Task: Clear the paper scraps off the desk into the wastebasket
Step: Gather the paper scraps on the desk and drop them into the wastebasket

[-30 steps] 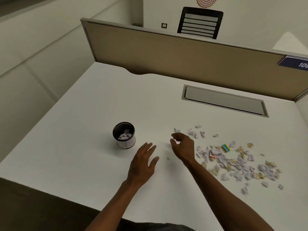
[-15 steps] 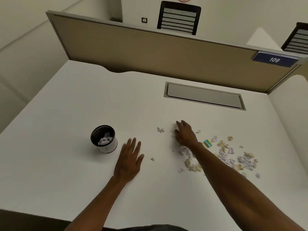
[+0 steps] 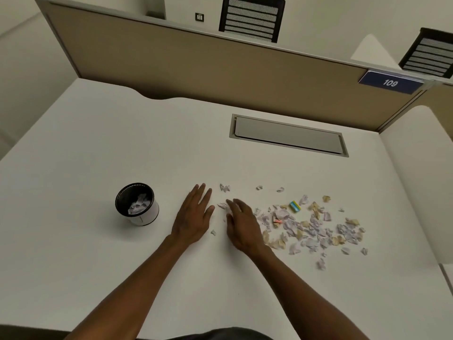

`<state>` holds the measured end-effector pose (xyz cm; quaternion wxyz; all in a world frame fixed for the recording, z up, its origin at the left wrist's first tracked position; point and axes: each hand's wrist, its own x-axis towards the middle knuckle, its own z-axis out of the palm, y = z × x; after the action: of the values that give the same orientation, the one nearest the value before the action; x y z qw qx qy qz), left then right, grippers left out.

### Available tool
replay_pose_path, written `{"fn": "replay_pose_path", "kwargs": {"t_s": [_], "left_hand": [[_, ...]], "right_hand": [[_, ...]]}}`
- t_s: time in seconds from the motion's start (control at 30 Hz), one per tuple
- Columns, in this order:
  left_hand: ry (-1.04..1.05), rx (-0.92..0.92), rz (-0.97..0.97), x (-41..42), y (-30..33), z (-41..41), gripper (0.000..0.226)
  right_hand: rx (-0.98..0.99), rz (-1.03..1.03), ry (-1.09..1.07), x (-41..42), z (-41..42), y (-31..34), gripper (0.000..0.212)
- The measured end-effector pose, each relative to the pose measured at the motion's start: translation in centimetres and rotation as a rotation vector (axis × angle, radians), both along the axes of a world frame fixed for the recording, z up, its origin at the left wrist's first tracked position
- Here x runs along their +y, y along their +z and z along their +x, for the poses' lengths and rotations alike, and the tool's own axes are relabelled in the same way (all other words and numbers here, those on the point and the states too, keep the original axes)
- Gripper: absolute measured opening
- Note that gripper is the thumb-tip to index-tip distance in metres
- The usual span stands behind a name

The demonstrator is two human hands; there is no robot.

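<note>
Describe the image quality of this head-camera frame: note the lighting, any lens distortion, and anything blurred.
Head view: soft, even light, only faint shadows beside the bin and under the hands; wide-angle lens bows the partition and desk edges; right hand fingers are motion-blurred over the scraps, while the left hand is sharper; no glare.

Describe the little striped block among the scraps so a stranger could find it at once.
Start at the grey hatch set in the white desk. Below it lies the paper scraps pile; at its far edge sits the small block, the only thing banded blue, yellow and green.
</note>
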<state>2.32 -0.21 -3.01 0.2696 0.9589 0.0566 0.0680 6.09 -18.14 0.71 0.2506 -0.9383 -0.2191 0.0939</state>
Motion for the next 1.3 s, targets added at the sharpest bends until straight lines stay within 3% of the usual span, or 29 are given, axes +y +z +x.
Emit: {"fn": "replay_pose_path", "kwargs": {"t_s": [0.17,0.33,0.57,0.67,0.83,1.0,1.13,1.3], "left_hand": [[-0.156,0.028,0.059,-1.2,1.9,4.5,0.054],[-0.245,0.158,0.153,-2.1,1.9,6.5,0.054],[-0.291,0.122,0.082,-3.1,0.3,3.3,0.051],[-0.318,0.089,0.003,-3.1,-0.1,1.5,0.049],[-0.247,0.063,-0.073,-2.2,-0.1,0.0,0.044],[-0.304,0.089,-0.099,-2.9,0.5,-0.7,0.045],[-0.328,0.057,-0.134,-3.6,1.1,-1.7,0.042],[-0.08,-0.055,-0.178,-1.9,2.2,-3.3,0.038]], "right_hand": [[0.006,-0.037,-0.182,-2.0,5.3,1.1,0.058],[0.057,-0.235,-0.028,-3.9,7.5,0.2,0.056],[0.002,-0.113,0.077,-3.6,0.0,-0.8,0.049],[0.028,0.009,0.025,-3.5,-1.7,-0.1,0.054],[0.003,0.015,-0.206,-4.5,-0.9,0.6,0.05],[0.061,-0.073,-0.02,-4.2,-1.9,0.2,0.05],[0.072,-0.023,0.062,-4.3,-3.8,0.6,0.052],[0.013,-0.04,-0.164,-7.2,-3.8,2.2,0.051]]}}
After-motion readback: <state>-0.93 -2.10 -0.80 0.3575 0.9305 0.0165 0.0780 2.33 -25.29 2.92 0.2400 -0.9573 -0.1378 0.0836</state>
